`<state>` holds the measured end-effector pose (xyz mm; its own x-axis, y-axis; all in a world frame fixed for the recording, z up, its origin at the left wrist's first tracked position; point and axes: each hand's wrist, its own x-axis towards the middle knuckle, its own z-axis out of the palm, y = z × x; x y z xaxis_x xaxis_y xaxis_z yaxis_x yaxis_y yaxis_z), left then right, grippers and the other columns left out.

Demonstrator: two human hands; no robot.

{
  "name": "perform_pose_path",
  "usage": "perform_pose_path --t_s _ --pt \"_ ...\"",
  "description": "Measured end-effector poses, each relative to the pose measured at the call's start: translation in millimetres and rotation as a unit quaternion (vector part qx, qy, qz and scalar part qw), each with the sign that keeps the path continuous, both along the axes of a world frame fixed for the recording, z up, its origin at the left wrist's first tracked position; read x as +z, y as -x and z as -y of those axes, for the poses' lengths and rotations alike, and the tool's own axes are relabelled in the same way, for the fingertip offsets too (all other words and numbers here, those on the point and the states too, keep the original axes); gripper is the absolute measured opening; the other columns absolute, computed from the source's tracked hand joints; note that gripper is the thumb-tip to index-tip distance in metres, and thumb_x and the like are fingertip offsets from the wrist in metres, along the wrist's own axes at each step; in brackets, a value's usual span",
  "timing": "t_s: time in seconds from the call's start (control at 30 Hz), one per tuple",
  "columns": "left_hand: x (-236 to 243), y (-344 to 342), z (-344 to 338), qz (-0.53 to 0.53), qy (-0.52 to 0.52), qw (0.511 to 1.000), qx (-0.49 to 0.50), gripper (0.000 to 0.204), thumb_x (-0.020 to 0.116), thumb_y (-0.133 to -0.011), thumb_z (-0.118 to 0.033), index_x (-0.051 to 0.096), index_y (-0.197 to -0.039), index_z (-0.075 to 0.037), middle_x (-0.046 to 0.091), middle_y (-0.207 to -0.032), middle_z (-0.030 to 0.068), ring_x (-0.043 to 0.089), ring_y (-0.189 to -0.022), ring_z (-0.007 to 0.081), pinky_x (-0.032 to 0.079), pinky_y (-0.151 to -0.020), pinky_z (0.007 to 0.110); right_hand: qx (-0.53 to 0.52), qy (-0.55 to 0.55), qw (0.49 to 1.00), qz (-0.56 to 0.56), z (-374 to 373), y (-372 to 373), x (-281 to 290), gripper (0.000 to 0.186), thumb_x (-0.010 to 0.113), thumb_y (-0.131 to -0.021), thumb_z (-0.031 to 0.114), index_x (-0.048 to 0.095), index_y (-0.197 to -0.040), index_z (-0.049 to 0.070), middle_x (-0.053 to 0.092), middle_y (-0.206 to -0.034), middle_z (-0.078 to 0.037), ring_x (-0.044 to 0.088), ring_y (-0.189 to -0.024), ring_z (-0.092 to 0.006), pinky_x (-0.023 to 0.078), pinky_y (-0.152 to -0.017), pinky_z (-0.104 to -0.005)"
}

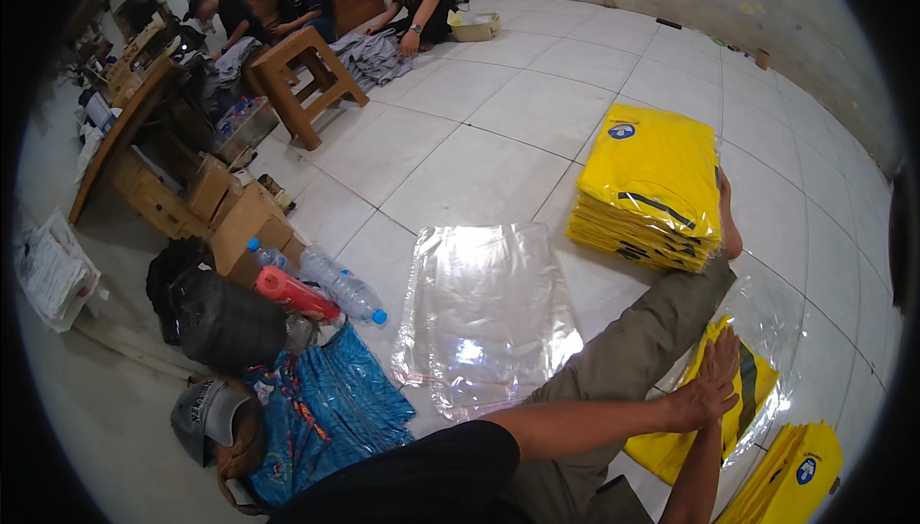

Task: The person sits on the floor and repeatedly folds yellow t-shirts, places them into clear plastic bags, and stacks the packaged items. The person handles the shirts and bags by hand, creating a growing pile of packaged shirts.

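Yellow folded shirt (743, 399) in clear bag (767, 318) lies under both hands (709, 385), pressed flat, fingers spread, one over another.

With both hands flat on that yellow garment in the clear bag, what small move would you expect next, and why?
Probably a smoothing press: the left hand and right hand lie stacked, palms down, on the folded yellow garment, which appears to sit partly inside a clear plastic bag. Sliding the palms outward would flatten it and push air out. A stack of empty clear bags and a folded yellow pile lie close by.
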<state>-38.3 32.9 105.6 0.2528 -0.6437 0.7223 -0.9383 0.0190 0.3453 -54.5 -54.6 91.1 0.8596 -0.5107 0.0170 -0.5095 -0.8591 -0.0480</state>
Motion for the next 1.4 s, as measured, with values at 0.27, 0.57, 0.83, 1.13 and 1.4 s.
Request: perform_pose_path --t_s 0.27,0.57,0.83,1.13,1.4 --pt "8.4 36.6 5.4 -0.034 -0.079 0.987 -0.139 0.036 0.069 -0.071 -0.012 0.062 -0.104 0.001 0.06 -0.106 0.0183 0.059 -0.11 0.0367 0.05 -0.093 0.047 -0.019 -0.009 0.999 -0.044 2.3 10.9 14.4 0.058 0.041 -0.104 0.02 0.028 -0.16 0.015 0.024 -0.167 -0.012 0.022 -0.154 -0.0325 0.024 -0.123 -0.045" --pt "20.9 31.1 -12.4 -0.052 -0.116 0.983 -0.134 0.047 0.071 -0.075 -0.017 0.064 -0.118 0.0 0.06 -0.111 0.0188 0.06 -0.11 0.0356 0.047 -0.095 0.049 -0.009 -0.014 0.998 -0.055 -8.1 13.3 22.4 0.057 0.038 -0.105 0.018 0.027 -0.161 0.018 0.019 -0.17 -0.008 0.019 -0.156 -0.0307 0.021 -0.125 -0.0448" --pt "19.4 18.1 -4.5 -0.007 -0.054 0.998 0.044 0.063 0.069 -0.081 -0.022 0.054 -0.137 0.003 0.053 -0.135 0.0249 0.056 -0.122 0.0389 0.045 -0.103 0.053 0.199 0.266 0.938 0.097 54.4 27.5 -56.6 0.063 0.045 -0.106 0.035 0.025 -0.162 0.011 0.018 -0.169 -0.016 0.016 -0.156 -0.0351 0.014 -0.126 -0.0528" --pt "-20.7 -4.8 -1.9 -0.311 -0.275 0.905 0.093 0.072 0.069 -0.086 -0.018 0.038 -0.149 0.001 0.048 -0.135 0.0253 0.053 -0.123 0.0413 0.05 -0.098 0.053 0.019 0.032 0.997 -0.069 39.2 108.7 -45.5 0.084 0.064 -0.094 0.035 0.024 -0.161 0.005 0.01 -0.17 -0.02 0.011 -0.157 -0.0364 0.014 -0.125 -0.055" --pt "-38.8 -4.2 -2.1 -0.325 -0.328 0.881 0.104 0.061 0.064 -0.086 -0.007 0.044 -0.143 0.002 0.047 -0.133 0.026 0.054 -0.121 0.0423 0.05 -0.098 0.051 -0.099 -0.383 0.889 0.231 94.7 220.3 -9.6 0.024 0.063 -0.098 0.017 0.069 -0.109 -0.004 0.066 -0.08 -0.006 0.061 -0.072 -0.0127 0.048 -0.064 -0.0312"
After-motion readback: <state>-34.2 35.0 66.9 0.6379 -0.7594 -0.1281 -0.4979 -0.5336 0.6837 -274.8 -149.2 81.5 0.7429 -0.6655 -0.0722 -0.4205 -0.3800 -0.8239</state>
